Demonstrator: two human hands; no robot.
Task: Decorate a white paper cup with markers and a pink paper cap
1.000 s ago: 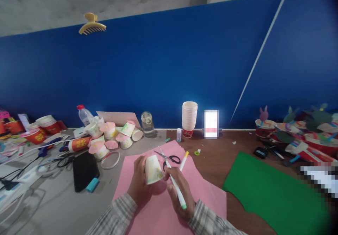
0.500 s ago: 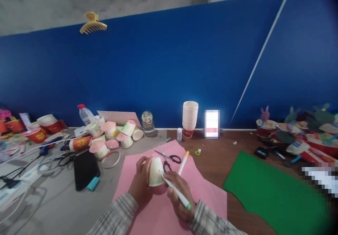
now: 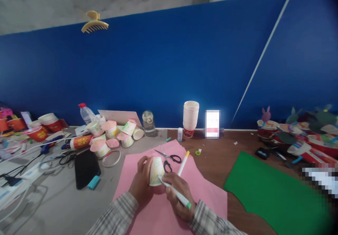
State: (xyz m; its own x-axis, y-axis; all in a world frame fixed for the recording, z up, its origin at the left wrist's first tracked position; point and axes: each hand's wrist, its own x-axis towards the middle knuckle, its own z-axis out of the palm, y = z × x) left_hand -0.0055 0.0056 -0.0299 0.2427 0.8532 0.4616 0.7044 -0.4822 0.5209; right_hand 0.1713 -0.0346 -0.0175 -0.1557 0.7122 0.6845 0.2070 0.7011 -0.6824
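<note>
A white paper cup point(image 3: 156, 169) with faint green and yellow marks is tilted over the pink paper point(image 3: 148, 214), wide rim toward me. My left hand point(image 3: 142, 180) wraps round its left side. In my right hand point(image 3: 181, 194) is a white marker pen with a green end point(image 3: 179, 195), its tip at the cup's side near the lower rim. Just beyond my hands lie open-bladed scissors point(image 3: 169, 157) with black handles. A white marker with a yellow end point(image 3: 184, 164) rests on the pink paper beside them.
At back left, several paper cups with pink pieces point(image 3: 112, 128) sit near a jar of clear liquid point(image 3: 149, 124). A tall cup stack point(image 3: 190, 117) stands at the back. Green paper point(image 3: 264, 182) lies right; a black phone point(image 3: 87, 168) and cables lie left.
The pen tip has shifted slightly left and down along the cup, with my right hand following. My left hand keeps its hold on the cup.
</note>
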